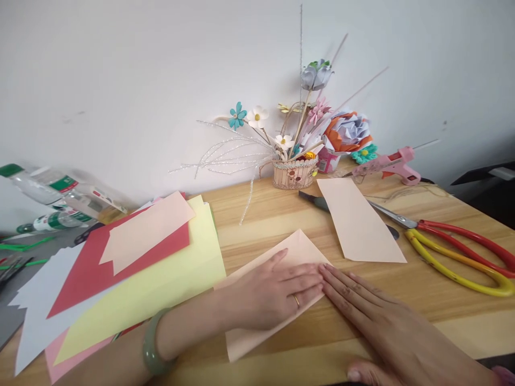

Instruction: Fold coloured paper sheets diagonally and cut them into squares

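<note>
A folded peach paper sheet [295,251] lies on the wooden table [442,289] in front of me. My left hand [273,292] rests flat on it, fingers stretched toward the right, a ring on one finger and a green bangle on the wrist. My right hand [378,316] lies flat beside it, its fingertips touching the paper's right corner and meeting the left fingertips. Neither hand grips anything.
A peach paper strip [358,220] lies over large red-and-yellow scissors [462,249]. A pink glue gun [388,165] and a basket of paper flowers [293,171] stand by the wall. Stacked red, yellow, white and pink sheets [132,268] and plastic bottles [52,198] are on the left.
</note>
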`<state>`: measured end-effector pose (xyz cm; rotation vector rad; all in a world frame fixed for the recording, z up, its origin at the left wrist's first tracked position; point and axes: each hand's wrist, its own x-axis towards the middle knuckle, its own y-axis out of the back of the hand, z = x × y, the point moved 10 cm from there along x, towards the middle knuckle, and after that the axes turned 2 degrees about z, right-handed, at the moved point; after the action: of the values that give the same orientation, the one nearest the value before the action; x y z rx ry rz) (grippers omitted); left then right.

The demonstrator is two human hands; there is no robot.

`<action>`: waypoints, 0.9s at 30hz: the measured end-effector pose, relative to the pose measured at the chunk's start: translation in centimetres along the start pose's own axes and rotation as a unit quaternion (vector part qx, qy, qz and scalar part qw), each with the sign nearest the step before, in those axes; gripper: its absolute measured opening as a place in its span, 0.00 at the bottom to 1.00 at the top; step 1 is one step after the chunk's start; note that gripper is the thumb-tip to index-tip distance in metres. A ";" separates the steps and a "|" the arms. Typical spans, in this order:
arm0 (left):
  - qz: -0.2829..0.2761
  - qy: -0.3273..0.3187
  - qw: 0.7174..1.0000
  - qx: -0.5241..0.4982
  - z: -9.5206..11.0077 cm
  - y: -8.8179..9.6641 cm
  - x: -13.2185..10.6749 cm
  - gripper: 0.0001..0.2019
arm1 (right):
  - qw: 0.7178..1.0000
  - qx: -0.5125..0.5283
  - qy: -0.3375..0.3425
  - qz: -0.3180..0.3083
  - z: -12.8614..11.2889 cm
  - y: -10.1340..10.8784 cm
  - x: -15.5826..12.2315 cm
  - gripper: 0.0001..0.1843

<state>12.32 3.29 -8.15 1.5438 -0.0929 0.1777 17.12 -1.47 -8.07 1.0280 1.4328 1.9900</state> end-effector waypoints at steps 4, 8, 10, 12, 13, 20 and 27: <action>0.109 -0.014 0.994 0.007 0.8 1.1 1.1 0.13 | 1.000 0.025 -0.014 0.008 0.2 0.2 -0.2 0.48; 0.159 -0.012 0.987 0.031 1.4 1.1 0.8 0.10 | 0.999 0.030 -0.020 0.001 0.3 0.0 0.1 0.47; 0.158 -0.010 0.986 0.044 1.6 1.2 0.5 0.10 | 0.999 0.028 -0.021 0.001 0.3 0.1 0.2 0.45; 0.144 -0.037 0.987 0.060 2.4 1.3 0.2 0.09 | 0.999 0.022 -0.023 0.002 0.3 0.2 0.2 0.44; 0.136 -0.050 0.987 0.066 2.7 1.3 0.1 0.10 | 1.000 0.019 -0.025 0.004 0.4 0.3 0.2 0.43; 0.120 -0.059 0.983 0.122 4.2 1.6 -1.8 0.16 | 0.999 0.020 -0.029 -0.009 0.4 -0.1 0.2 0.41; 0.052 -0.058 0.976 0.202 6.2 1.1 -4.8 0.14 | 0.998 0.037 -0.040 0.005 0.6 -0.2 -0.1 0.43</action>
<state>7.76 -3.14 -7.70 1.9577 -0.2422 0.1961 17.61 -1.10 -8.20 1.1354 1.4720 1.8932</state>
